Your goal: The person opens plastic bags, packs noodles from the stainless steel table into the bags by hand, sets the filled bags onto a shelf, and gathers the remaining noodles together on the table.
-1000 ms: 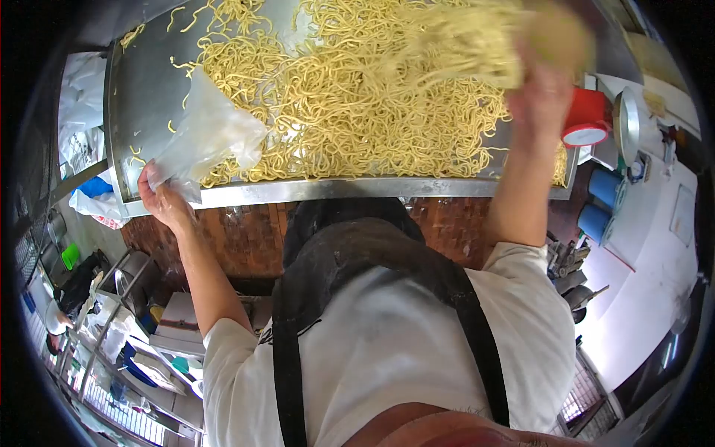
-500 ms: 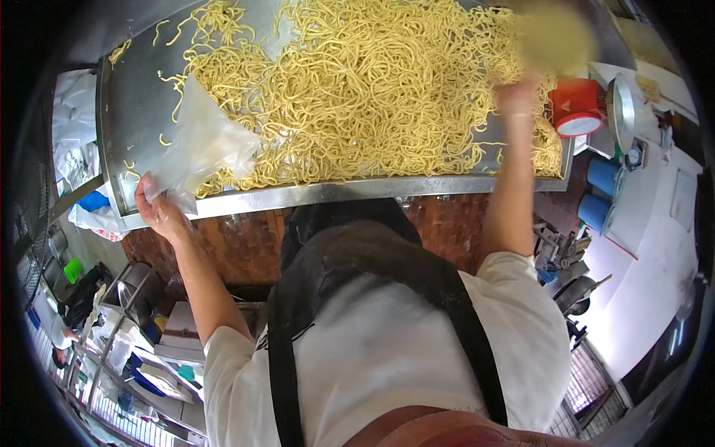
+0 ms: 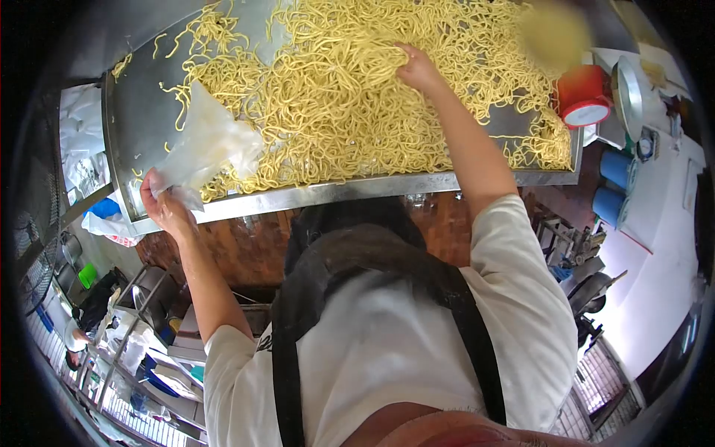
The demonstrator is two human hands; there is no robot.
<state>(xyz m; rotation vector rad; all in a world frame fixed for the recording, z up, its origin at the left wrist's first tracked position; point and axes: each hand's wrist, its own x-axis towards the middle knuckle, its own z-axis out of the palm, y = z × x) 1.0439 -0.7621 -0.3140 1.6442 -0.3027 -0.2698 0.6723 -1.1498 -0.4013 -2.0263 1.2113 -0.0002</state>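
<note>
Thick yellow noodles (image 3: 350,112) lie in a loose heap across a metal tray table (image 3: 246,205). My left hand (image 3: 165,207), at the table's front left corner, is closed on the edge of a clear plastic bag (image 3: 216,141). The bag spreads over the table and against the noodles; some pale stuff shows through it. My right hand (image 3: 418,68) reaches into the upper middle of the heap, its fingers curled around a bunch of noodles. Its fingertips are partly hidden among the strands.
A red container (image 3: 582,95) and a round metal lid (image 3: 628,97) stand beyond the table's right end. Blue tubs (image 3: 614,170) are below them. White plastic bags (image 3: 82,127) hang at the left. A blurred yellow patch covers the upper right. Another person is far left.
My right hand has moved left from the right end of the noodles to the middle of the heap. My left hand still holds the bag in nearly the same place.
</note>
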